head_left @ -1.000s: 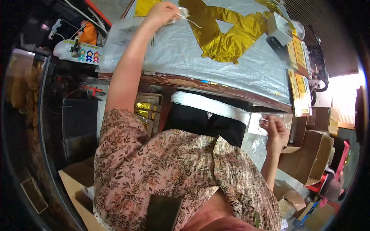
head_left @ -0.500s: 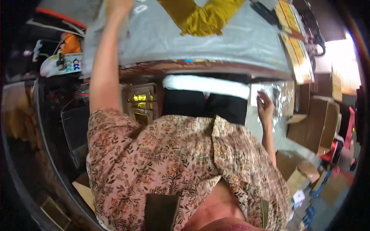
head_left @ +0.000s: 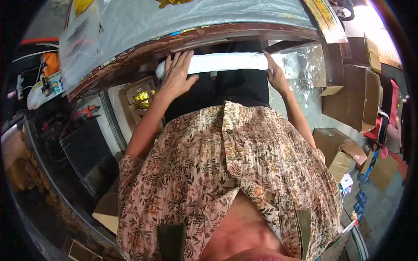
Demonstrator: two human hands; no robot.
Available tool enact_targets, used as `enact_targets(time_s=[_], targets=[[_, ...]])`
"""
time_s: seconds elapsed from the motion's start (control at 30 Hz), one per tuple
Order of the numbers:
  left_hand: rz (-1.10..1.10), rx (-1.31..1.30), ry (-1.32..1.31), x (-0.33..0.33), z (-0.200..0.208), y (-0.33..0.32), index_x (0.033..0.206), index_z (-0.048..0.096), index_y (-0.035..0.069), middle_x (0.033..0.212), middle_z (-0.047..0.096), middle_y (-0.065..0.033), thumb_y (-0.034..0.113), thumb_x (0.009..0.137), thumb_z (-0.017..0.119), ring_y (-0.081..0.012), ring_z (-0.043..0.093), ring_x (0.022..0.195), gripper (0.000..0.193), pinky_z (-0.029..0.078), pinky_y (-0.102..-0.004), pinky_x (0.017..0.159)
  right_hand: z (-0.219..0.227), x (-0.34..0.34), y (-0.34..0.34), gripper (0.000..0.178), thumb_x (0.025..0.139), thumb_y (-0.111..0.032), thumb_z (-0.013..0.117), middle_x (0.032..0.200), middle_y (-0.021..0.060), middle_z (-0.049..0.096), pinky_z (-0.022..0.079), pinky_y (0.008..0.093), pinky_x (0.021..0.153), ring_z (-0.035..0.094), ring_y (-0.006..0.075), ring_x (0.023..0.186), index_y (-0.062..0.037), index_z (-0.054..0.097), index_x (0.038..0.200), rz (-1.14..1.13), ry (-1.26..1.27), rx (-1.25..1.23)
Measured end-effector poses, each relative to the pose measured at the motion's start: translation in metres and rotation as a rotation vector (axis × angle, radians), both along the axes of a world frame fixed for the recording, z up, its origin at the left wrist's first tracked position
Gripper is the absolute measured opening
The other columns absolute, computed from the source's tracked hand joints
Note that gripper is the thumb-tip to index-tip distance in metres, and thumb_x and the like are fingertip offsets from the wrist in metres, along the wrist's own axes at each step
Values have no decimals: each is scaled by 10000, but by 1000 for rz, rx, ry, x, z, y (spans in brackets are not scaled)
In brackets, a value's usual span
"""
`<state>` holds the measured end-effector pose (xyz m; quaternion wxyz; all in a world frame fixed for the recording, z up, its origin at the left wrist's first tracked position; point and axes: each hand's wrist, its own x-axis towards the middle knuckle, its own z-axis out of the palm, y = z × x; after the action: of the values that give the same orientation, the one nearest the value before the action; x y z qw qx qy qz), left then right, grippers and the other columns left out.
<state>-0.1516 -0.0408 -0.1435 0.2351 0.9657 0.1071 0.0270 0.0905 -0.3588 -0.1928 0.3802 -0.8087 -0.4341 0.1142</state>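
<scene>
A long white roll (head_left: 228, 62), of a material I cannot make out, lies across my dark-trousered lap below the table's near edge. My left hand (head_left: 176, 76) rests on its left end, fingers stretched over the roll and thumb held apart. At the other end, my right hand (head_left: 277, 76) is beside the tip of the roll, its index finger extended along it and the rest partly bent. Shiny yellow-gold fabric (head_left: 172, 3) shows at the top edge, on the table (head_left: 209, 14) covered with a grey sheet.
Cardboard boxes (head_left: 350, 93) stand to the right, by clear plastic wrapping (head_left: 307, 65). On the left are a red tool (head_left: 87, 112), a dark flat panel (head_left: 85, 145) and an orange item (head_left: 51, 64). A box with gold pieces (head_left: 141, 98) sits under the table.
My left hand has come back from the far left of the table down to the roll. My right hand has moved up to the roll's right end. The view has shifted toward my body.
</scene>
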Motion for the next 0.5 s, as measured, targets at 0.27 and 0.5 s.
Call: enact_targets(time_s=[0.27,0.5], targets=[[99,41,-190,-30,7,-6,1122,530,2,1151,539,-201,4,822,566,-401,504,1114,302,385,-507,957,21,-11,-17,470,851,56,531,1245,263,585,452,434,1002,558,443,1163,-11,525,1316,-44,-95,-89],[-51,-321,-176,23,45,-25,1291,568,34,1345,536,-180,-1,830,572,-374,512,1246,462,414,-451,1030,5,-22,-18,628,818,76,495,1303,283,555,450,448,1027,540,440,1201,-41,409,1428,-70,-18,-114]])
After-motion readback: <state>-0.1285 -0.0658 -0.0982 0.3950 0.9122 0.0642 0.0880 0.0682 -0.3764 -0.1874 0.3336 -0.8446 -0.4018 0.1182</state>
